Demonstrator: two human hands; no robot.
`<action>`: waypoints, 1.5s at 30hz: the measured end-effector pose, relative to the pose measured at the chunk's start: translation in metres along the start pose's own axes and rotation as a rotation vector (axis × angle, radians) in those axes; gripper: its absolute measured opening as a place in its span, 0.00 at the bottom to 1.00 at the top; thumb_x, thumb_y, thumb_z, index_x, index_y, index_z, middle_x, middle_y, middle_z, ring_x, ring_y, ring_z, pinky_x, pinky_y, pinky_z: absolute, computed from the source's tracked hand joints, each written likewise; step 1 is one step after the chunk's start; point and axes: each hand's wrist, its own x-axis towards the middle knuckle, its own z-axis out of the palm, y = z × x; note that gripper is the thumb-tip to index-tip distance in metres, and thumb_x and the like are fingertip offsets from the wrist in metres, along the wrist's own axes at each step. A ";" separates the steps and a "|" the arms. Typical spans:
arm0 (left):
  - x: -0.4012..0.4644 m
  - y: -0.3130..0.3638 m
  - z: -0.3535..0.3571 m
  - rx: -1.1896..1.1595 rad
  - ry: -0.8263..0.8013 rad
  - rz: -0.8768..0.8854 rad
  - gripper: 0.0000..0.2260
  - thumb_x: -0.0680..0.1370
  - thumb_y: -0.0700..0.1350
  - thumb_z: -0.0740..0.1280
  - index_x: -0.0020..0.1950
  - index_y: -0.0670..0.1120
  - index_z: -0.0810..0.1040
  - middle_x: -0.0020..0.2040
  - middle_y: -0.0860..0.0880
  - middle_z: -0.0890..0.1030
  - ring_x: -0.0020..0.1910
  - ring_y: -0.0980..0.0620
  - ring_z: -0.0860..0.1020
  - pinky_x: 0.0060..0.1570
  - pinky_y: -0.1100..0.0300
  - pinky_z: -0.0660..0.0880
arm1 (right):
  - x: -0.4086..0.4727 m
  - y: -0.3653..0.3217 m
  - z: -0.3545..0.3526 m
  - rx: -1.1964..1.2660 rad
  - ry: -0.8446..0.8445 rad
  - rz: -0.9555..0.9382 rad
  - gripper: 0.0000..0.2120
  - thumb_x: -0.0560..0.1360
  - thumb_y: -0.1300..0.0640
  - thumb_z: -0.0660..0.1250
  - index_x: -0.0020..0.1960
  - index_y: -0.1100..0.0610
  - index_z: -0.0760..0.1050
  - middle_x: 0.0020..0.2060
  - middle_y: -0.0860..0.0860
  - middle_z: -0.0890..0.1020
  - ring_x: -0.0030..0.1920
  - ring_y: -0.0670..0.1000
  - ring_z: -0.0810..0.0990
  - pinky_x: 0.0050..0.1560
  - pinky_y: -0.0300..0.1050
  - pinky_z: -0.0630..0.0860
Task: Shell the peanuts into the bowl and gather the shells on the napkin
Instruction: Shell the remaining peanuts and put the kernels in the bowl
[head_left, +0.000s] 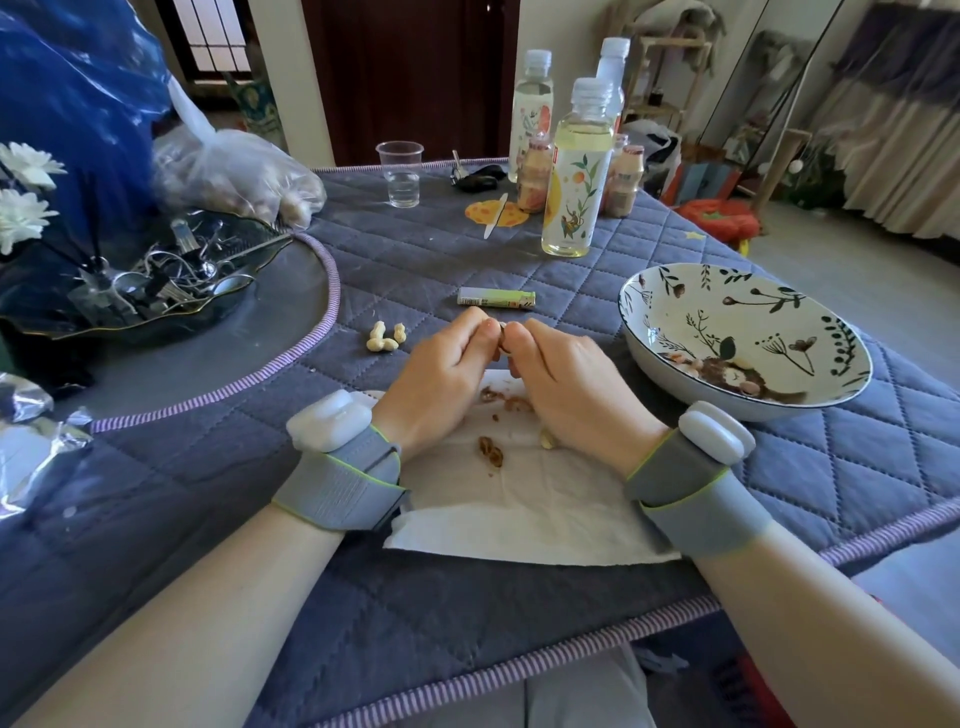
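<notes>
Left hand (441, 371) and right hand (566, 387) meet knuckles-up above napkin (530, 504), fingertips of both pinched on one peanut (503, 338). Bowl (675, 306) at right.

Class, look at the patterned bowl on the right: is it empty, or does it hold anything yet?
Not empty, nearly so: the bowl holds a few shelled kernels near its lower inside; most of its floral surface shows bare.

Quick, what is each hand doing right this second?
Left hand: closed, pinching a peanut at the fingertips.
Right hand: closed, pinching the same peanut from the other side.
</notes>
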 end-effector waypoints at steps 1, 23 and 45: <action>-0.001 0.002 0.000 0.011 -0.014 0.014 0.14 0.81 0.48 0.52 0.37 0.52 0.68 0.24 0.54 0.70 0.23 0.59 0.67 0.30 0.60 0.62 | -0.003 0.001 -0.003 -0.004 -0.001 0.000 0.13 0.81 0.56 0.49 0.39 0.52 0.64 0.37 0.55 0.77 0.41 0.59 0.75 0.46 0.56 0.70; -0.017 -0.001 -0.002 0.439 -0.285 0.154 0.07 0.73 0.52 0.56 0.46 0.53 0.71 0.34 0.55 0.74 0.36 0.59 0.72 0.37 0.62 0.66 | -0.045 0.030 -0.017 0.129 -0.009 0.201 0.16 0.80 0.56 0.52 0.44 0.63 0.74 0.32 0.45 0.72 0.35 0.47 0.69 0.39 0.39 0.61; -0.014 -0.013 -0.008 0.381 -0.204 0.121 0.03 0.68 0.47 0.62 0.39 0.54 0.74 0.32 0.52 0.75 0.33 0.54 0.71 0.37 0.52 0.71 | -0.053 0.035 -0.020 0.001 -0.044 0.045 0.14 0.74 0.57 0.64 0.59 0.54 0.72 0.41 0.45 0.68 0.37 0.38 0.67 0.40 0.34 0.60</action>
